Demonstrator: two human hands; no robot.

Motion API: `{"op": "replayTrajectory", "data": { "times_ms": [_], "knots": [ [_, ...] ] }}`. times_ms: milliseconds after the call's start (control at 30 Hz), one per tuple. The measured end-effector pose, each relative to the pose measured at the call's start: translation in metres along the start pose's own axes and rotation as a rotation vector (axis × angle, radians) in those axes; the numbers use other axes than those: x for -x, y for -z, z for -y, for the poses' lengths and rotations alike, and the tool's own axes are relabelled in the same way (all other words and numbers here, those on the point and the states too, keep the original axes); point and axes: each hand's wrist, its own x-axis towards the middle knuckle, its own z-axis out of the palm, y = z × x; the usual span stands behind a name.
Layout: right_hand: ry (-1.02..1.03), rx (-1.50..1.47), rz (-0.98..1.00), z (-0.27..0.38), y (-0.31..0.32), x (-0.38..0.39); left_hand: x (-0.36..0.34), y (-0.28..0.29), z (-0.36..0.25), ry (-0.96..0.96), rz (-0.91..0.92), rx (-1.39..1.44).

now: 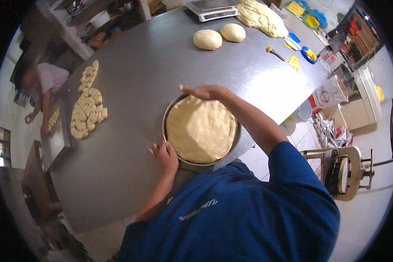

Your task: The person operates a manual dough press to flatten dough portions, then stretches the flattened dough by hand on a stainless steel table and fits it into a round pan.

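A round metal pan (238, 140) sits at the near edge of the metal table, filled by a flat, pale disc of dough (200, 131) with a dimpled surface. My right hand (203, 92) reaches over the far side of the pan and holds its rim, fingers pointing left. Against the pan's left side rests my left hand (166, 156), its fingers apart and the palm beside the rim. Parts of the fingers on both hands are hard to make out.
Braided dough pieces (87, 111) lie on the left of the table (131, 174). Two dough balls (207, 39), a scale (211, 9), a dough mass (262, 18) and a brush (275, 53) lie at the far side. Another person (46, 83) works by a tray (56, 139) at left.
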Motion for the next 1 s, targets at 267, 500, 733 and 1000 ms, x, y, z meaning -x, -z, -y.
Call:
{"op": "replayTrajectory", "data": {
  "times_ms": [267, 500, 733, 1000],
  "knots": [
    [-0.074, -0.41, -0.308, -0.053, -0.003, 0.077, -0.012, -0.019, -0.008, -0.125, -0.012, -0.056],
    [-0.071, -0.788, -0.748, -0.096, -0.046, 0.162, -0.03, -0.008, -0.056, 0.072, 0.18, -0.651],
    [-0.457, -1.048, -0.292, -0.139, -0.163, 0.268, -0.036, -0.008, -0.079, 0.169, 0.263, -0.715],
    [-0.269, -1.328, -0.551, -0.084, -0.223, 0.16, -0.033, -0.003, -0.054, 0.073, 0.201, -0.698]
  ]
}}
